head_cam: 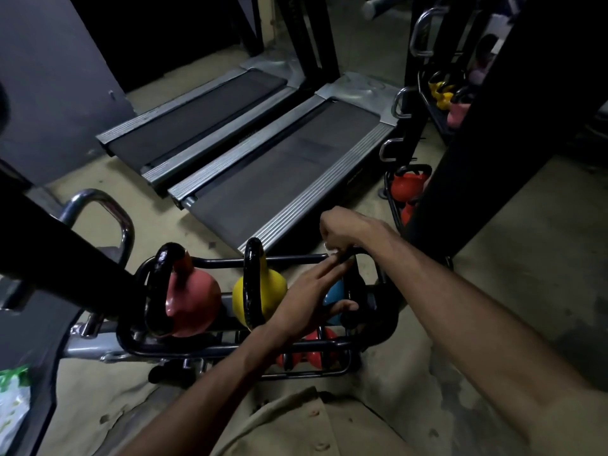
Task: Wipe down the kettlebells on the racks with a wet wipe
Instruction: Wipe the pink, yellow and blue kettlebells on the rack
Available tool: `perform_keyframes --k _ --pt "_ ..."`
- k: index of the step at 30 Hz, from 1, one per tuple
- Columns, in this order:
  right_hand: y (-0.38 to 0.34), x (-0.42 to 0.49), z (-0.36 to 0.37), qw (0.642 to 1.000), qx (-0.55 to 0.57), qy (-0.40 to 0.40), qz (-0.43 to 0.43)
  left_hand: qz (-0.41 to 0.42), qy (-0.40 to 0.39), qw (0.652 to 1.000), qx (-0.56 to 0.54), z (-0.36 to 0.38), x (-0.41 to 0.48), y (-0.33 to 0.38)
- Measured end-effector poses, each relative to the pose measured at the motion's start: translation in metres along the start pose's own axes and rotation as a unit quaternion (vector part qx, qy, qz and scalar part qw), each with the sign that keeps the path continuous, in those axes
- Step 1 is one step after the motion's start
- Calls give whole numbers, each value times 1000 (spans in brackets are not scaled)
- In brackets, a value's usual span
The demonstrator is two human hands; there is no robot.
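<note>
Centre-right: right hand (348, 232) pinches the white wet wipe (330, 251) atop the black-handled blue kettlebell (333, 291); left hand (309, 291), spread, steadies just below.

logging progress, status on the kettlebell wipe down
Right hand pinches wipe on handle of blue kettlebell. Left hand flat against it. Nothing in the way.

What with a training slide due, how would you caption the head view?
Right hand presses a white wipe onto a kettlebell's black handle; left hand open alongside.
</note>
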State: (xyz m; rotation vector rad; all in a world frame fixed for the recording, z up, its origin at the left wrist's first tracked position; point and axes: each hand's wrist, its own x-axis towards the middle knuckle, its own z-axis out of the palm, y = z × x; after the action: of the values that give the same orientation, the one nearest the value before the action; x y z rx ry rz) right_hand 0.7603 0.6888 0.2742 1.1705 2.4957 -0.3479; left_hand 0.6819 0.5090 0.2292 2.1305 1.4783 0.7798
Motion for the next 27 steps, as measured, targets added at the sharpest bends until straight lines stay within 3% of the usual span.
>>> perform_keyframes --k 4,8,9,13,16,18,20,22,24,26,27 --pt "17 -13 10 976 142 128 101 -19 -8 1000 -2 3 -1 -3" --pt "22 -34 40 887 346 215 217 -30 -15 999 -14 5 -3 -5" --pt "21 -41 46 842 426 229 241 -31 -17 999 -19 5 -3 -5" --pt "-3 -70 67 591 714 246 284 -24 -4 999 -33 5 -6 -2" --pt "-14 -85 71 409 869 134 242 -57 29 997 -46 16 -15 0" --pt "-12 -88 74 328 916 69 221 -97 72 989 -81 26 -24 2" --pt "-7 -83 81 274 932 61 227 -116 100 983 -102 36 -33 1" --pt "-4 -75 85 287 925 73 238 -128 103 982 -97 41 -36 0" --pt "-2 -65 85 348 900 99 244 -132 85 982 -101 42 -36 -1" --pt "2 -57 79 449 843 148 259 -109 47 986 -113 43 -33 -6" --pt "5 -52 74 525 787 178 271 -98 30 988 -114 45 -32 -9"
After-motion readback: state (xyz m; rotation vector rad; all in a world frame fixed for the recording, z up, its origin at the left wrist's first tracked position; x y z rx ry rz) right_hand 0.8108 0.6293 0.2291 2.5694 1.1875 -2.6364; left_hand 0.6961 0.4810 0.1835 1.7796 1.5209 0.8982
